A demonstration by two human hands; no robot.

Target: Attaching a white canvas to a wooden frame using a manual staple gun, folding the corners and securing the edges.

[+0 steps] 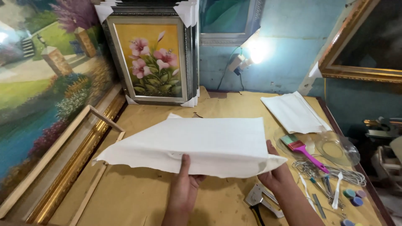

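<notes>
Fingers of both hands (184,184) (274,173) pinch a white canvas sheet (201,144) above the brown worktable (138,196), probably cardboard-covered, among framed paintings (150,58).

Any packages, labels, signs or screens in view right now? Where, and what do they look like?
None that I can make out.
Nearest to it: framed flower painting, back left, wrapped with white corner guards.
Both hands, left hand and right hand, hold a blank white sheet.
</notes>
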